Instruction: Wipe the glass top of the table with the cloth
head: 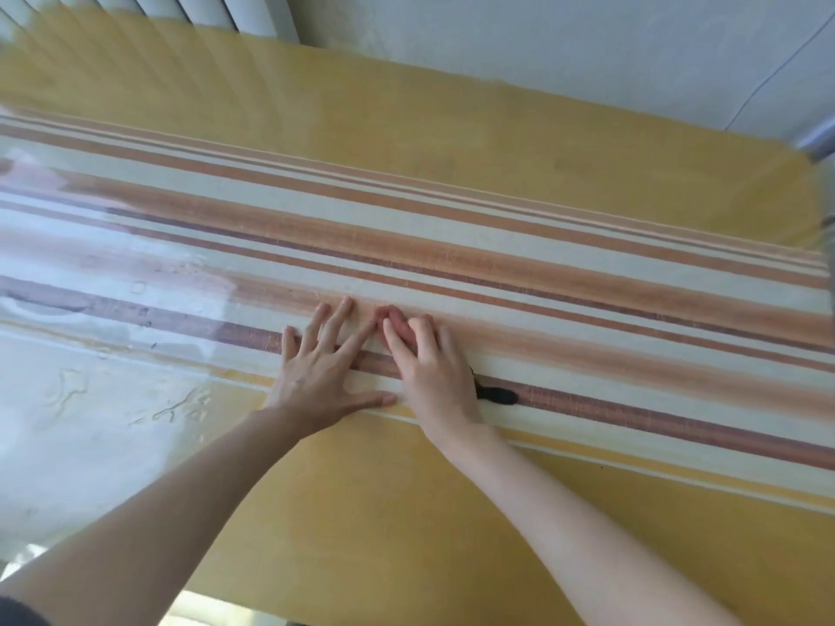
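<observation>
The glass table top (587,183) lies over a fabric with yellow, cream, orange and brown stripes. My left hand (323,370) rests flat on the glass near the middle, fingers spread. My right hand (431,372) is right beside it, touching its index finger, with its fingers curled down onto the glass. A small dark piece, apparently the cloth (497,395), sticks out from under the right palm; the rest of it is hidden. The glass at the left (90,399) shows wet smears and glare.
A white wall runs behind the far edge of the table, with white vertical slats (189,6) at the top left. A metal part (820,140) stands at the far right corner. The near table edge crosses the bottom of the view.
</observation>
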### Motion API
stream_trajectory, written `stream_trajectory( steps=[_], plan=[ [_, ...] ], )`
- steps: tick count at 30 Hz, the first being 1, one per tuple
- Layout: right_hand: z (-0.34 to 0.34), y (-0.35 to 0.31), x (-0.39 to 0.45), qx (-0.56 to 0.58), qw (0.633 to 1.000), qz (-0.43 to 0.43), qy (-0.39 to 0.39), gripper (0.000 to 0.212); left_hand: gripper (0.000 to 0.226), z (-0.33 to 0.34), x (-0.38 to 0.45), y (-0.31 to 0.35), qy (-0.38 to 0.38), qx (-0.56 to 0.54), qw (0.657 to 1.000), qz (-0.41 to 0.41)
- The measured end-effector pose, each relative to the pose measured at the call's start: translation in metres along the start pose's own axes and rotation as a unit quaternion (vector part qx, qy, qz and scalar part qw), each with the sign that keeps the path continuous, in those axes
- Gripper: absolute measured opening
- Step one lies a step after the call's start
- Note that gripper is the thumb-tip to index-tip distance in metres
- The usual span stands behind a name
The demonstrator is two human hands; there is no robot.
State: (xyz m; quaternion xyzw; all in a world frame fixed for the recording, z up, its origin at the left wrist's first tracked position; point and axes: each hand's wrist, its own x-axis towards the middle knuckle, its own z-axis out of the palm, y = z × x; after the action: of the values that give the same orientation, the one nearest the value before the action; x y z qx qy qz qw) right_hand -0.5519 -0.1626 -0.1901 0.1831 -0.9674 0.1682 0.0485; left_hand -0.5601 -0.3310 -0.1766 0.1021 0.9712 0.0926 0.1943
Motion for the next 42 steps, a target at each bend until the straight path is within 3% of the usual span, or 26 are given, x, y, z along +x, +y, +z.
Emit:
stream_trajectory(
  steps=[3, 8, 11, 17, 21, 24, 29, 32, 37, 39, 42],
  plan=[
    [-0.011, 0.032, 0.018, 0.015, 0.999, -0.04, -0.01, 0.06, 0.103, -0.012, 0.011, -0.002, 0.014, 0.004, 1.0, -0.006],
    [-0.029, 0.113, 0.078, 0.0, 0.983, 0.182, 0.037, 0.046, 0.105, -0.034, 0.058, -0.001, 0.009, 0.01, 1.0, 0.001],
    [-0.024, 0.112, 0.092, -0.055, 0.972, 0.218, 0.073, 0.053, 0.102, -0.04, 0.085, 0.008, 0.009, 0.001, 1.0, -0.003],
    [-0.007, 0.066, 0.066, -0.027, 0.995, 0.076, 0.061, 0.056, 0.108, -0.03, 0.099, 0.01, 0.024, 0.005, 1.0, 0.003],
    [-0.012, 0.085, 0.07, -0.023, 1.0, 0.0, 0.018, 0.061, 0.077, -0.037, 0.106, 0.007, 0.095, -0.01, 0.995, 0.016],
    [-0.019, 0.119, 0.107, 0.006, 0.997, 0.079, 0.013, 0.043, 0.066, -0.043, 0.125, 0.005, 0.096, 0.006, 0.995, 0.008],
    [-0.017, 0.145, 0.162, -0.025, 0.972, 0.221, 0.075, 0.042, 0.065, -0.051, 0.159, 0.02, 0.081, -0.005, 0.997, 0.01],
    [-0.013, 0.117, 0.15, 0.005, 0.98, 0.186, 0.068, 0.053, 0.057, -0.05, 0.174, 0.026, 0.088, -0.015, 0.996, -0.012],
    [-0.011, 0.133, 0.136, -0.023, 0.999, 0.005, 0.036, 0.071, 0.066, -0.046, 0.178, 0.024, 0.105, -0.012, 0.994, -0.023],
    [-0.013, 0.159, 0.161, -0.044, 0.998, 0.027, 0.021, 0.07, 0.065, -0.047, 0.177, 0.025, 0.106, -0.007, 0.994, -0.024],
    [-0.015, 0.193, 0.208, -0.053, 0.989, 0.131, 0.046, 0.053, 0.066, -0.05, 0.178, 0.025, 0.105, 0.002, 0.994, -0.019]
  ],
)
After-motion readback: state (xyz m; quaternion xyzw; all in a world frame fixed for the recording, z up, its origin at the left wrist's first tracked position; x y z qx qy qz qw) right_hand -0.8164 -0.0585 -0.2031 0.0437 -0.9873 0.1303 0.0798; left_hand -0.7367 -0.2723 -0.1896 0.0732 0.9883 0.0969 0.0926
